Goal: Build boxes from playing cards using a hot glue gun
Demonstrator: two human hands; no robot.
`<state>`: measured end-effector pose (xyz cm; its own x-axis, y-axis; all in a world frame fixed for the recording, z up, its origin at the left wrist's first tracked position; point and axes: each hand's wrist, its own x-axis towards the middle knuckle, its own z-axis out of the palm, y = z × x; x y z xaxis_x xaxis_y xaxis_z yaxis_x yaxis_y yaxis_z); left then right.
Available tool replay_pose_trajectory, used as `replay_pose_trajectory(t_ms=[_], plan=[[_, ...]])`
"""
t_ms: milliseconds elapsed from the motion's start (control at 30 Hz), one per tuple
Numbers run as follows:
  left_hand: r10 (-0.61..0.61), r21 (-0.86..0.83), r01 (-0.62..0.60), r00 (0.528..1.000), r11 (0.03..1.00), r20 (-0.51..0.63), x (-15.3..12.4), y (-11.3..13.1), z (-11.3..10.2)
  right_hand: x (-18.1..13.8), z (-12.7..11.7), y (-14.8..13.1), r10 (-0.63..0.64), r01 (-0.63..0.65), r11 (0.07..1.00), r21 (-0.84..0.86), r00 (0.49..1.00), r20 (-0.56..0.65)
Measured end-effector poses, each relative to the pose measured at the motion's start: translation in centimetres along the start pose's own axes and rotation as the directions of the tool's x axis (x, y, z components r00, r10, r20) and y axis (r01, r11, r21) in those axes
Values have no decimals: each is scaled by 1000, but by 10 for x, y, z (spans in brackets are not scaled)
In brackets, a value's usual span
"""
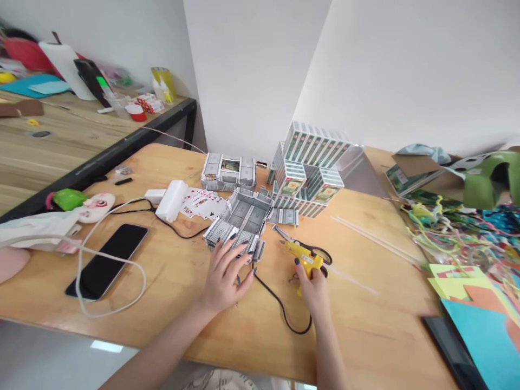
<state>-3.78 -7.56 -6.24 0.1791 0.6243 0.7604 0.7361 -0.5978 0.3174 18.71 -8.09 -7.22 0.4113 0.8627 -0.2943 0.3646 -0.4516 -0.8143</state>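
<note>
My left hand (225, 276) lies with its fingers stretched out over the near side of an open-topped box built from grey-patterned playing cards (244, 214). My right hand (314, 292) is closed around the handle of a yellow hot glue gun (303, 254), its nozzle pointing left toward the box. Scissors with black handles (325, 253) lie partly under the glue gun. Behind the card box sits another block covered with cards (229, 172). Loose playing cards (203, 203) lie face up to the left, and a few grey card pieces (284, 216) are at the box's right.
Stacked card packs (317, 143) stand at the back. A black cord (280, 303) loops in front. To the left are a phone (111, 262), a white cable (142, 281) and a white power adapter (173, 200). Clear glue sticks (369, 235), coloured paper (479, 330) and yarn (434, 227) lie right.
</note>
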Motion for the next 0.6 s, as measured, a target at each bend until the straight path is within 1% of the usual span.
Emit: replay_pose_trajectory(t_ms=[67,133,200,267,333,367,400,433,500,533,567,600], plan=[[12,9,-12,998,1000,-54,0,4,-4,-4,-7,-7,-44,44,973,-228,999,8],[53,8,-52,993,999,-107,-1,7,-7,-8,-18,-15,-102,102,886,-452,994,25],[113,-36,-118,988,992,-104,-6,9,-9,-12,-31,-22,-142,153,782,-604,988,66],[171,-130,-171,985,977,-6,-12,11,-7,-15,-44,-31,-165,186,723,-666,982,95],[185,-209,-160,977,965,105,-17,13,-1,-18,-50,-42,-222,235,736,-634,970,102],[165,-221,-131,976,967,144,-19,14,3,-19,-49,-48,-285,299,757,-581,951,118],[128,-214,-91,978,973,167,-20,14,7,-20,-45,-55,-371,397,767,-504,915,158],[79,-198,-44,982,979,174,-21,15,11,-20,-39,-62,-465,504,753,-424,862,201],[-21,-150,47,984,988,175,-21,15,18,-19,-21,-74,-609,683,653,-327,730,310],[-57,-122,79,983,989,177,-21,14,20,-17,-12,-79,-646,740,597,-309,673,360],[-82,-92,100,980,991,179,-21,14,23,-15,-3,-82,-666,776,549,-309,630,399],[-99,-61,112,979,992,179,-21,13,24,-12,5,-85,-668,800,508,-321,601,439]])
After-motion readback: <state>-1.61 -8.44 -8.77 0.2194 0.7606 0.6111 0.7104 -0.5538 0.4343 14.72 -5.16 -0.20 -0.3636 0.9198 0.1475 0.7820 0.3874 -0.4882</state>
